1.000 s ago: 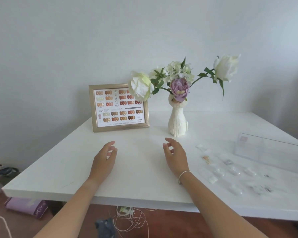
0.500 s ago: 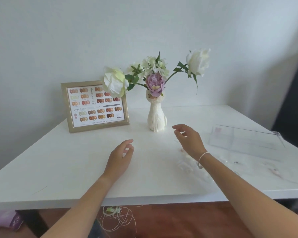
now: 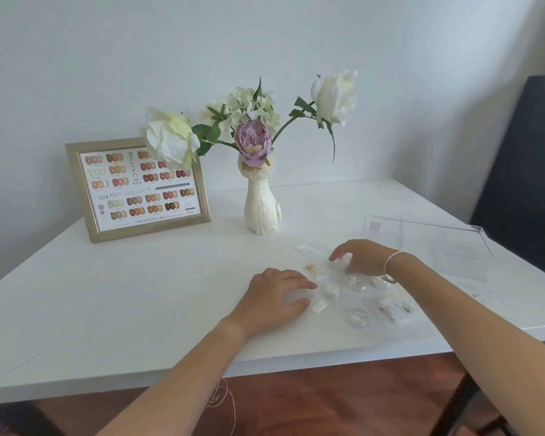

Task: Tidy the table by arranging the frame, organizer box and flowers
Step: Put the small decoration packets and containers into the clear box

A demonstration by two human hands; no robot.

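A gold picture frame (image 3: 137,188) showing a nail colour chart stands at the back left of the white table (image 3: 107,294). Beside it a white cat-shaped vase (image 3: 261,206) holds white and purple flowers (image 3: 252,140). A clear organizer box (image 3: 428,243) lies at the right, open. Several small clear packets and round pots (image 3: 359,297) are scattered in front of it. My left hand (image 3: 274,297) rests palm down at the packets' left edge. My right hand (image 3: 362,258) hovers over them, fingers spread, holding nothing.
A dark panel (image 3: 523,171) stands past the table's right edge. White cord (image 3: 221,401) hangs below the front edge over a wooden floor. The wall runs close behind the frame and vase.
Both hands have moved right and forward, from the bare middle of the table to the scattered packets. The view has turned right as well.
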